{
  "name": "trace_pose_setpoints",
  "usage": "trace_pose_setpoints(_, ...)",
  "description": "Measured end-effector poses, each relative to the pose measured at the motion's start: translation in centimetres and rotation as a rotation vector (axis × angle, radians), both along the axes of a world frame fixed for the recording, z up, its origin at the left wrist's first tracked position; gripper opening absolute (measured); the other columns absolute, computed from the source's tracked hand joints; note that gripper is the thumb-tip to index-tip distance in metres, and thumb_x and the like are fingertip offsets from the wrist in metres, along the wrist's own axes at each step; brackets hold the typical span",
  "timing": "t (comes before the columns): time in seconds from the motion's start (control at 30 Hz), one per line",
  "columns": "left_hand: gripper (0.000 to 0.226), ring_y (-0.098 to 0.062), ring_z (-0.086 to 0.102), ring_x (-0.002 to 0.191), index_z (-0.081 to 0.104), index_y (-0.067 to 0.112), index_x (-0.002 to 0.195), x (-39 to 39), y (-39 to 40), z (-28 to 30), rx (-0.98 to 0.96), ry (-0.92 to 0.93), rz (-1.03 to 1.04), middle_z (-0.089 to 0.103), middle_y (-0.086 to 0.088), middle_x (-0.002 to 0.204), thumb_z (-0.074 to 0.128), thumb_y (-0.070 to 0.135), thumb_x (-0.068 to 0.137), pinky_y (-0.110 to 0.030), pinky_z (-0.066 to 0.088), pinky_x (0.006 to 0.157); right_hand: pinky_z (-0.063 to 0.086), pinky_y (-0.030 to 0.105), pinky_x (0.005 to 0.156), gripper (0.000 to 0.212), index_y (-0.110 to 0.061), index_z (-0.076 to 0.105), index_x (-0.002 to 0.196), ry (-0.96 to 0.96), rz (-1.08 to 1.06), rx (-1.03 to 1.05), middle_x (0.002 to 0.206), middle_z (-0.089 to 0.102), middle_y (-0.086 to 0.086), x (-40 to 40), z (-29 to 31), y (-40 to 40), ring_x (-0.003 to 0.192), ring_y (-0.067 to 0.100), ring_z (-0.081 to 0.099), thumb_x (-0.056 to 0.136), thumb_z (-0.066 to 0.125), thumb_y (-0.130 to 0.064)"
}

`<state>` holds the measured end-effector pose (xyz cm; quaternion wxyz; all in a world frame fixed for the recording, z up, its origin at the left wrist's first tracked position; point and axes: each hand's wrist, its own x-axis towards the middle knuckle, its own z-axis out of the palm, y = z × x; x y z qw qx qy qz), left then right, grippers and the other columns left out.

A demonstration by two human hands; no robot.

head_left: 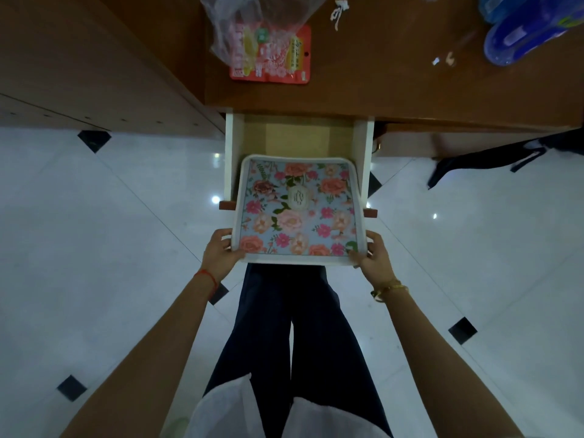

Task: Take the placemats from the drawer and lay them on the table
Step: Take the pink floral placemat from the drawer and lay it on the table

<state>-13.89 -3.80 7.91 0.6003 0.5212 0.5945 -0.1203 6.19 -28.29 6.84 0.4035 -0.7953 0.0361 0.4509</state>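
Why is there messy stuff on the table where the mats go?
The table does look untidy: a red packet lies half under a crumpled clear bag, and small white scraps are scattered nearby. Both hands, left and right, hold the flowered mat level over the open drawer.

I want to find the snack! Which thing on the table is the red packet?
Look at the brown table, just past the open white drawer. The red packet lies flat near its front edge, partly under a clear plastic bag. It is the only red thing there.
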Motion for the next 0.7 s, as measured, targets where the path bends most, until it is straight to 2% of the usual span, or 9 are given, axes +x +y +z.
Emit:
trace_pose_setpoints(0.07, 0.05, -0.017, 0.061, 0.091, 0.047, 0.012, 0.11, 1.0, 0.4, -0.1, -0.01, -0.01, 0.021, 0.063, -0.008, 0.105, 0.08, 0.009, 0.073, -0.028, 0.051, 0.082, 0.055, 0.028, 0.069, 0.049, -0.014, 0.039, 0.129, 0.044, 0.049, -0.013, 0.105, 0.058, 0.005, 0.7, -0.9, 0.4, 0.093, 0.022, 0.06, 0.087, 0.063, -0.006)
trace_pose_setpoints(0.13, 0.053, -0.013, 0.061, 0.088, 0.046, 0.013, 0.109, 1.8, 0.7, -0.4, -0.005, -0.011, 0.013, 0.063, -0.001, 0.098, 0.083, 0.014, 0.07, -0.029, 0.051, 0.086, 0.054, 0.041, 0.084, 0.052, -0.018, 0.037, 0.131, 0.077, 0.064, -0.015, 0.11, 0.058, 0.005, 1.3, -1.8, 0.9, 0.102, 0.027, 0.06, 0.087, 0.061, -0.005)
trace_pose_setpoints(0.2, 0.055, -0.013, 0.061, 0.088, 0.046, 0.016, 0.11, 2.2, 1.1, -0.9, -0.004, -0.013, 0.001, 0.063, 0.002, 0.095, 0.084, 0.015, 0.069, -0.032, 0.05, 0.09, 0.052, 0.046, 0.09, 0.054, -0.02, 0.035, 0.133, 0.069, 0.084, -0.019, 0.114, 0.058, 0.006, 1.7, -2.3, 1.2, 0.106, 0.029, 0.059, 0.087, 0.062, -0.011)
trace_pose_setpoints(0.3, 0.066, -0.015, 0.062, 0.093, 0.047, 0.02, 0.123, 2.4, 1.4, -0.9, -0.016, -0.064, -0.04, 0.065, -0.002, 0.102, 0.083, 0.013, 0.069, -0.032, 0.05, 0.09, 0.053, 0.038, 0.084, 0.06, -0.021, 0.033, 0.135, -0.018, 0.135, 0.015, 0.117, 0.058, 0.005, 1.8, -2.2, 1.5, 0.102, 0.024, 0.06, 0.085, 0.067, -0.023)
trace_pose_setpoints(0.4, 0.074, -0.016, 0.065, 0.096, 0.042, 0.021, 0.134, 2.2, 1.6, -0.4, 0.01, -0.136, -0.082, 0.067, -0.005, 0.106, 0.08, 0.006, 0.072, -0.033, 0.053, 0.09, 0.054, 0.034, 0.082, 0.058, -0.019, 0.035, 0.135, -0.094, 0.132, 0.048, 0.114, 0.058, 0.004, 1.9, -1.3, 1.9, 0.1, 0.023, 0.061, 0.087, 0.066, -0.011)
trace_pose_setpoints(0.53, 0.07, -0.008, 0.064, 0.094, 0.039, 0.026, 0.132, 2.4, 1.3, 2.0, 0.076, -0.192, -0.142, 0.065, -0.003, 0.108, 0.075, 0.003, 0.077, -0.03, 0.055, 0.085, 0.054, 0.016, 0.075, 0.057, -0.016, 0.036, 0.135, -0.147, 0.127, 0.113, 0.111, 0.057, -0.002, 1.9, 1.4, 2.5, 0.098, 0.014, 0.06, 0.086, 0.061, 0.002)
trace_pose_setpoints(0.63, 0.068, -0.006, 0.065, 0.092, 0.039, 0.032, 0.129, 2.4, 1.1, 5.1, 0.101, -0.21, -0.127, 0.066, -0.001, 0.105, 0.073, 0.002, 0.078, -0.025, 0.054, 0.083, 0.056, 0.023, 0.079, 0.058, -0.019, 0.036, 0.135, -0.159, 0.12, 0.149, 0.109, 0.057, -0.006, 1.9, 4.4, 2.3, 0.101, 0.014, 0.061, 0.086, 0.06, 0.002)
trace_pose_setpoints(0.7, 0.069, -0.004, 0.068, 0.088, 0.039, 0.028, 0.131, 2.2, 0.8, 7.5, 0.103, -0.234, -0.099, 0.068, -0.002, 0.104, 0.072, 0.0, 0.078, -0.026, 0.055, 0.083, 0.056, 0.03, 0.082, 0.058, -0.021, 0.036, 0.135, -0.163, 0.114, 0.169, 0.111, 0.058, -0.004, 2.0, 6.8, 2.2, 0.103, 0.017, 0.062, 0.087, 0.062, 0.0)
